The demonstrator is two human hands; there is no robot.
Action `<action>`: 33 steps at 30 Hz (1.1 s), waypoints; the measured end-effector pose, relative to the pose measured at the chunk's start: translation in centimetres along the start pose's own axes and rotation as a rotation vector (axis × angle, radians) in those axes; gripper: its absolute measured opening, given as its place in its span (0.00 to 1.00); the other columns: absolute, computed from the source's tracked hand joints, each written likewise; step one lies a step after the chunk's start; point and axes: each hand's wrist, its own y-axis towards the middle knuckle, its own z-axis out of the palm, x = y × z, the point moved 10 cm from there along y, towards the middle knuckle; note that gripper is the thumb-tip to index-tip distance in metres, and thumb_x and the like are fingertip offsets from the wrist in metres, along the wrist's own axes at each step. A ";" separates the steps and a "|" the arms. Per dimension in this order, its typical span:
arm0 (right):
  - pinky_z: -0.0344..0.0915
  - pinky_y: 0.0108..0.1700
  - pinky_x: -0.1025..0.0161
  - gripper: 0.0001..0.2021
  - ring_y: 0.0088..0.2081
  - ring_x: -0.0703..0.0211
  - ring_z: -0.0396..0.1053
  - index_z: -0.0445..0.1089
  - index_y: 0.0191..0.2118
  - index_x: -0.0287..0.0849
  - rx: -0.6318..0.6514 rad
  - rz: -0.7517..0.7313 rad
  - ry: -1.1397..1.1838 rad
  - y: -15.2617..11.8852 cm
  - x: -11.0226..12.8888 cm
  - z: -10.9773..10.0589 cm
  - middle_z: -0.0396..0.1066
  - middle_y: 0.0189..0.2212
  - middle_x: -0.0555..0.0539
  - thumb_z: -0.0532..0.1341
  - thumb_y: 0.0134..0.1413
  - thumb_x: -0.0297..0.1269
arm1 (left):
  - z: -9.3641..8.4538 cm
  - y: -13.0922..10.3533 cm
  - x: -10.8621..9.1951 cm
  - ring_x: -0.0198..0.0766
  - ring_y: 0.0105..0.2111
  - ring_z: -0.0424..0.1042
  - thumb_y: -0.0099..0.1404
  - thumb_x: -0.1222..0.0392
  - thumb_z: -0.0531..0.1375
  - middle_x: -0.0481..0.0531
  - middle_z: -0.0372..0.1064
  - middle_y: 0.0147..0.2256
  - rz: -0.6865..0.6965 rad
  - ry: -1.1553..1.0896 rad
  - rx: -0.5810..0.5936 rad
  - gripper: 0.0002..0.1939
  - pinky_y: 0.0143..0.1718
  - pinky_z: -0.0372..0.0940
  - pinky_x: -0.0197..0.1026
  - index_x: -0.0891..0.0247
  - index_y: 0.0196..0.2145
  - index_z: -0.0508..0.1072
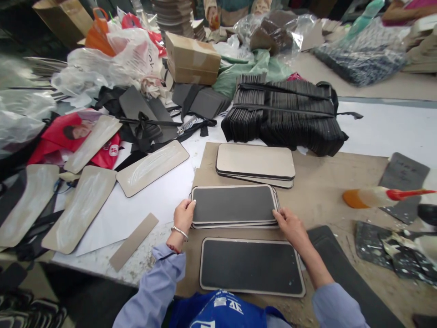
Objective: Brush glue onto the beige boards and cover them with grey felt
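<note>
So both hands were on the same thing here: a dark panel with a pale border (234, 204), lying on top of a small stack of similar ones close to the middle of the counter's (139, 264) front edge. The left hand (183, 215) was pretty much closed, thumb over the panel's left end and the other fingers curled in by the side. The right hand (289, 224) had the opposite end, near its front corner, in a pinch between thumb and fingertips, so barely any gap there. Everything sat on a brown sheet (327, 191). A single dark panel (252, 267) lay flat between that stack and the front edge, and a short pile of beige panels (255, 160) was just behind, toward the back edge. Past those was a big black bundle (282, 114) tied with straps. Over toward the left edge there were beige pieces with whitish smears (153, 168), plus a narrow brown strip (134, 241) angled near the front left corner. Off to the right, a bottle with a red nozzle (372, 197) lay on its side, orange stuff pooled at its base end. Kinda messy toward the back left corner, bags and a cardboard box (193, 59).
</note>
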 end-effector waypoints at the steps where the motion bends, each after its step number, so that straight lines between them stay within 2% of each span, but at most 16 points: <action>1: 0.53 0.30 0.64 0.17 0.24 0.59 0.59 0.56 0.23 0.45 0.002 0.001 -0.006 0.1 0.0 0.1 0.59 0.18 0.52 0.47 0.51 0.53 | 0.0 -0.1 -0.1 0.33 0.22 0.54 0.52 0.50 0.54 0.43 0.53 0.17 0.005 0.013 -0.002 0.13 0.24 0.52 0.35 0.60 0.18 0.61; 6: 0.53 0.29 0.64 0.16 0.23 0.59 0.59 0.56 0.23 0.45 0.018 -0.006 -0.059 0.3 0.0 0.2 0.59 0.17 0.51 0.46 0.51 0.52 | -0.1 -0.6 -1.5 0.33 0.20 0.53 0.55 0.53 0.52 0.42 0.50 0.16 0.016 0.098 -0.002 0.15 0.24 0.50 0.36 0.60 0.16 0.55; 11: 0.54 0.28 0.64 0.18 0.20 0.60 0.58 0.57 0.22 0.46 0.001 -0.047 -0.041 -0.9 1.3 -1.2 0.59 0.16 0.53 0.48 0.48 0.55 | -1.0 -1.4 -3.1 0.32 0.21 0.52 0.57 0.56 0.51 0.42 0.49 0.16 0.052 0.175 -0.004 0.14 0.25 0.49 0.36 0.60 0.17 0.53; 15: 0.56 0.28 0.64 0.19 0.21 0.60 0.61 0.62 0.24 0.45 -0.001 -0.041 0.027 -2.0 1.3 -1.5 0.63 0.17 0.52 0.51 0.44 0.58 | -1.2 -2.2 -3.1 0.32 0.22 0.55 0.56 0.54 0.53 0.42 0.53 0.18 0.034 -0.045 0.047 0.14 0.26 0.52 0.36 0.61 0.18 0.57; 19: 0.59 0.29 0.62 0.22 0.24 0.57 0.65 0.65 0.31 0.42 0.000 0.039 0.122 -1.9 -0.1 -0.7 0.67 0.21 0.49 0.53 0.40 0.57 | 0.6 -2.6 -1.6 0.34 0.27 0.65 0.53 0.48 0.57 0.46 0.65 0.22 -0.163 -0.468 0.201 0.15 0.30 0.59 0.37 0.64 0.24 0.67; 21: 0.60 0.30 0.61 0.24 0.27 0.55 0.67 0.65 0.35 0.41 0.030 0.067 0.142 -1.5 -0.4 -0.3 0.69 0.23 0.47 0.54 0.39 0.57 | 1.3 -2.5 -1.2 0.36 0.29 0.67 0.51 0.47 0.59 0.48 0.68 0.24 -0.240 -0.591 0.265 0.17 0.32 0.61 0.38 0.66 0.28 0.69; 23: 0.59 0.31 0.61 0.23 0.27 0.55 0.67 0.66 0.32 0.41 0.079 0.090 0.088 -0.9 -0.3 -0.1 0.69 0.23 0.47 0.52 0.41 0.58 | 1.6 -2.3 -0.9 0.36 0.28 0.68 0.47 0.49 0.63 0.50 0.70 0.24 -0.292 -0.626 0.305 0.18 0.32 0.62 0.39 0.67 0.29 0.69; 25: 0.58 0.30 0.61 0.23 0.26 0.55 0.65 0.64 0.25 0.43 0.116 0.102 0.007 -0.4 0.2 0.0 0.67 0.19 0.48 0.49 0.44 0.59 | 1.8 -2.1 -0.8 0.36 0.27 0.69 0.43 0.52 0.66 0.50 0.70 0.24 -0.319 -0.629 0.340 0.18 0.31 0.63 0.38 0.67 0.29 0.69; 28: 0.57 0.29 0.62 0.22 0.23 0.58 0.62 0.60 0.19 0.44 0.072 0.086 -0.012 0.5 1.3 -0.5 0.63 0.15 0.50 0.50 0.44 0.60 | 1.9 -2.1 -1.5 0.37 0.27 0.70 0.43 0.56 0.67 0.50 0.72 0.26 -0.300 -0.638 0.386 0.19 0.31 0.64 0.38 0.67 0.32 0.69; 31: 0.57 0.28 0.62 0.17 0.22 0.59 0.62 0.61 0.23 0.43 -0.040 0.085 0.105 1.3 1.7 -1.0 0.63 0.16 0.51 0.56 0.40 0.54 | 2.0 -2.5 -2.3 0.38 0.30 0.71 0.44 0.56 0.66 0.51 0.73 0.30 -0.258 -0.643 0.424 0.21 0.33 0.65 0.39 0.67 0.36 0.69; 33: 0.59 0.28 0.62 0.16 0.23 0.58 0.64 0.63 0.30 0.42 -0.029 0.094 0.241 1.6 1.8 -0.6 0.65 0.18 0.51 0.57 0.39 0.50 | 2.1 -2.9 -2.6 0.40 0.32 0.72 0.45 0.55 0.66 0.52 0.73 0.32 -0.240 -0.640 0.449 0.24 0.33 0.66 0.40 0.67 0.40 0.68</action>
